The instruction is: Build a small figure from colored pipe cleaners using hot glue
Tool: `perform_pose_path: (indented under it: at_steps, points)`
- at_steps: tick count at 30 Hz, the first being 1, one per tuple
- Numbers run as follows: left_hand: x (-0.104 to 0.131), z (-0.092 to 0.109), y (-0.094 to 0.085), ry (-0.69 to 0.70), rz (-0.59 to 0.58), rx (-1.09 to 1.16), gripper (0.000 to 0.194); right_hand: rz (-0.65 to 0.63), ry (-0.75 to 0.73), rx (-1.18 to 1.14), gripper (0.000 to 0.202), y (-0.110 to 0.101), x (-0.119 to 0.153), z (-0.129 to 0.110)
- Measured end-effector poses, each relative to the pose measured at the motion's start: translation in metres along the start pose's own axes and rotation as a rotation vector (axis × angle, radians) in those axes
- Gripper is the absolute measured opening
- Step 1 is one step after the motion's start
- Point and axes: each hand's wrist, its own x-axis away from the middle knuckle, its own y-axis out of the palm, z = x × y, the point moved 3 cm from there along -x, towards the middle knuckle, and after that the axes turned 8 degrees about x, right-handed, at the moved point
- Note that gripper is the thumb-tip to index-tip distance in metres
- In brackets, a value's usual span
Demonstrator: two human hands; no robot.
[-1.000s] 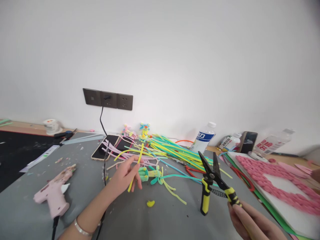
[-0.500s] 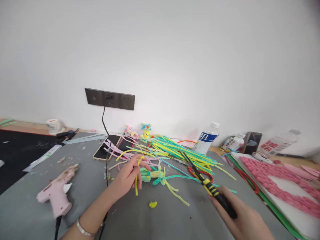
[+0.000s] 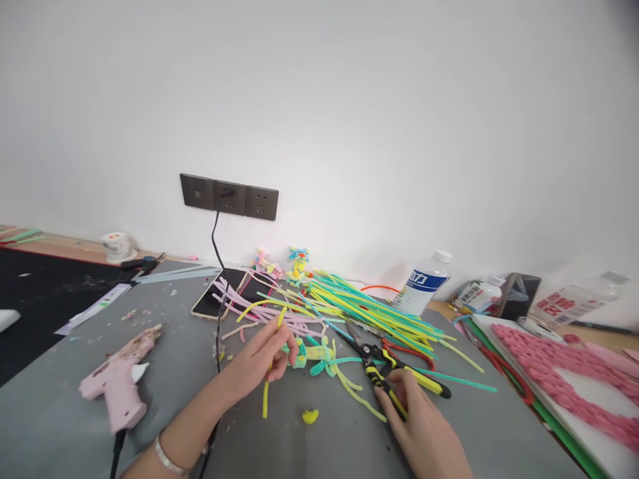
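Note:
My left hand (image 3: 257, 359) is closed around a yellow pipe cleaner (image 3: 265, 400), whose ends stick out above and below the fingers. Just beyond those fingers lies a green and yellow pipe-cleaner figure (image 3: 313, 351), partly hidden by the hand. My right hand (image 3: 424, 426) grips one handle of black-and-yellow pliers (image 3: 367, 350). The pliers rest low over the grey mat with handles spread, and their jaws point toward the pile of pipe cleaners (image 3: 369, 309). A small yellow scrap (image 3: 310, 416) lies between both hands.
A pink glue gun (image 3: 120, 389) lies at left, and a black cord (image 3: 218, 332) runs down from the wall socket. Red-handled scissors (image 3: 414, 352) sit behind the pliers. A bottle (image 3: 424, 283) stands at the back; a pink braided piece (image 3: 559, 372) is at right.
The pliers have come down and left to the mat, and their handles have spread apart. My left hand still holds the yellow pipe cleaner, slightly shifted. The view has turned a little left.

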Motion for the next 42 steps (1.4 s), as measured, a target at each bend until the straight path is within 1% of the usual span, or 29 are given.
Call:
perform_pose_path:
  at_steps: [2, 3, 4, 5, 6, 8, 10, 12, 14, 16, 18, 20, 22, 24, 27, 30, 33, 36, 42]
  points:
    - [0.000, -0.001, 0.001, -0.036, -0.020, -0.021, 0.039, 0.108, -0.018, -0.072, 0.030, -0.009, -0.005, -0.013]
    - [0.000, -0.001, 0.003, -0.051, -0.037, -0.029, 0.041, 0.158, -0.037, -0.117, 0.029, -0.015, -0.009, -0.022]
    - [0.001, -0.002, 0.004, -0.063, -0.055, -0.034, 0.041, 0.190, -0.073, -0.180, 0.028, -0.022, -0.014, -0.034]
    - [0.001, -0.002, 0.006, -0.072, -0.072, -0.034, 0.041, 0.179, -0.138, -0.266, 0.026, -0.028, -0.020, -0.048]
    - [0.002, -0.002, 0.007, -0.077, -0.086, -0.032, 0.041, 0.137, -0.217, -0.353, 0.023, -0.033, -0.026, -0.065]
    - [0.002, -0.002, 0.010, -0.078, -0.102, -0.039, 0.041, 0.013, -0.379, -0.511, 0.019, -0.039, -0.037, -0.101]
    - [0.002, -0.003, 0.011, -0.065, -0.097, -0.072, 0.043, -0.087, -0.492, -0.632, 0.015, -0.040, -0.046, -0.132]
    - [0.002, -0.004, 0.010, -0.043, -0.075, -0.107, 0.046, -0.133, -0.553, -0.734, 0.010, -0.036, -0.055, -0.154]
    - [0.001, -0.006, 0.007, -0.023, -0.043, -0.121, 0.047, -0.179, -0.549, -0.823, 0.008, -0.026, -0.062, -0.164]
    - [0.000, -0.009, 0.005, -0.022, -0.006, -0.125, 0.047, -0.216, -0.502, -0.922, 0.009, -0.014, -0.066, -0.164]
    - [-0.001, -0.011, 0.003, -0.036, 0.020, -0.125, 0.045, -0.223, -0.439, -1.025, 0.007, -0.004, -0.069, -0.160]
    - [-0.001, -0.012, 0.003, -0.057, 0.030, -0.111, 0.044, -0.199, -0.384, -1.098, 0.006, 0.004, -0.069, -0.154]
    - [-0.001, -0.013, 0.004, -0.069, 0.037, -0.079, 0.045, -0.151, -0.361, -1.110, 0.005, 0.008, -0.068, -0.150]
    - [0.000, -0.011, 0.005, -0.068, 0.036, -0.058, 0.047, -0.091, -0.382, -1.072, 0.006, 0.008, -0.065, -0.147]
    - [0.002, -0.008, 0.005, -0.062, 0.037, -0.096, 0.050, -0.025, -0.462, -0.995, 0.012, 0.004, -0.059, -0.148]
    - [0.004, -0.006, 0.006, -0.079, 0.045, -0.195, 0.048, -0.019, -0.515, -0.938, 0.015, 0.002, -0.055, -0.150]
    - [0.006, -0.006, 0.007, -0.093, 0.035, -0.234, 0.048, -0.041, -0.519, -0.901, 0.014, 0.001, -0.052, -0.151]
    - [0.007, -0.003, 0.009, -0.079, 0.024, -0.263, 0.050, -0.034, -0.518, -0.885, 0.014, -0.001, -0.050, -0.152]
    - [0.011, 0.006, 0.013, -0.021, -0.012, -0.407, 0.057, 0.095, -0.581, -0.875, 0.014, -0.009, -0.044, -0.151]
